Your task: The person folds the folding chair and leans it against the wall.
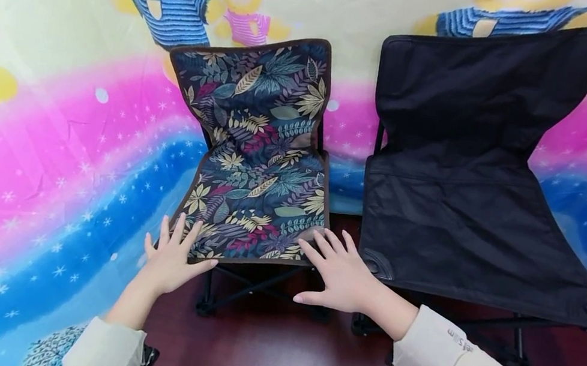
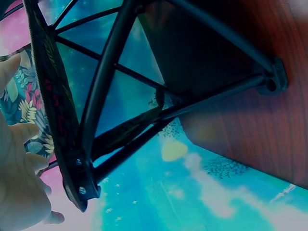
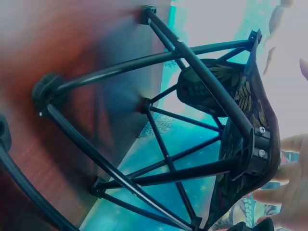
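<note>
From far away, I see a dark red-brown wood surface. It is shiny, and I can see thin lines in the wood from the left wrist. A chair with leaf pictures stands upright on it, on black feet. Just beside it, on the right, a plain black chair stands there too.

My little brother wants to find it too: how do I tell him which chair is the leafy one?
Find the bright teddy-bear backdrop. In front of it, in the head view, the leafy chair is on the left, with left fingers and right fingers spread at its front corners. Its colourful leaves set it apart from the plain black chair beside it.
</note>
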Tool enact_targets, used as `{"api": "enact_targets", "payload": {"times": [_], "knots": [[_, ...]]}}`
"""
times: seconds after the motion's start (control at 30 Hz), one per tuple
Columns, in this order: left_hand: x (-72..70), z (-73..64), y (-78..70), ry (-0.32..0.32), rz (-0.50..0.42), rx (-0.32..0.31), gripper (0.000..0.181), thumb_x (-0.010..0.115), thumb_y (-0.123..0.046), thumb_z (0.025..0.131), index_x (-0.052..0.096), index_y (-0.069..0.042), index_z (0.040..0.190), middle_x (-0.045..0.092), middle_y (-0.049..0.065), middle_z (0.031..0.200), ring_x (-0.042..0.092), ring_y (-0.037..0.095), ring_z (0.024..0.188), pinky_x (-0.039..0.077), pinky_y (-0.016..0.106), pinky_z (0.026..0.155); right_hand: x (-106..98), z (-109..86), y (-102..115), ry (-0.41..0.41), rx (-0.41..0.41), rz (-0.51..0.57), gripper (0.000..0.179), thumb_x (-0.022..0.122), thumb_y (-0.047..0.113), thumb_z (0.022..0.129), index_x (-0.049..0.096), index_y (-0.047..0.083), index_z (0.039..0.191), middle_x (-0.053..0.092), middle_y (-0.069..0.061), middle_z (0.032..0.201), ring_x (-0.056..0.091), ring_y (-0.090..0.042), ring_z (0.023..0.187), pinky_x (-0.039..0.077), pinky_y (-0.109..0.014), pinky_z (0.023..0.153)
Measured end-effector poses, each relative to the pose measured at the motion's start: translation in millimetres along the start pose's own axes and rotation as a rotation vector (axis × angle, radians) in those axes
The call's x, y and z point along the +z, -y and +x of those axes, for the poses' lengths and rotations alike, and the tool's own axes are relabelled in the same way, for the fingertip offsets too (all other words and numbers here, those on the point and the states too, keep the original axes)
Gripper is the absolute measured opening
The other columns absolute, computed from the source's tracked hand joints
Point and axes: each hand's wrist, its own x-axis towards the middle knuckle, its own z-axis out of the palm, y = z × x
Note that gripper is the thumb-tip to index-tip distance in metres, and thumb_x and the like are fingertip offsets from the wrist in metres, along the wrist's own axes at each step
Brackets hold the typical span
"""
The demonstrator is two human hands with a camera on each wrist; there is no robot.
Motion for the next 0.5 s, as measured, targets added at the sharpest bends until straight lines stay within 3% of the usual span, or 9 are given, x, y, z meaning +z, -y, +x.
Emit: {"api": "enact_targets", "payload": {"times": [0.5], "knots": [[9.1, -8.9, 11.9, 0.002, 0.005, 0.003, 0.083, 0.048, -0.059, 0.077, 0.017, -0.013, 0.139, 0.004, 0.022, 0.141, -0.021, 0.035, 0.123, -0.011, 0.064, 0.087, 9.8, -2.7, -1.6, -0.036, -0.014, -0.059, 0.077, 0.048, 0.06, 0.076, 0.034, 0.01, 0.133, 0.03, -0.016, 0.135, 0.022, -0.031, 0.124, 0.017, -0.046, 0.1]]}}
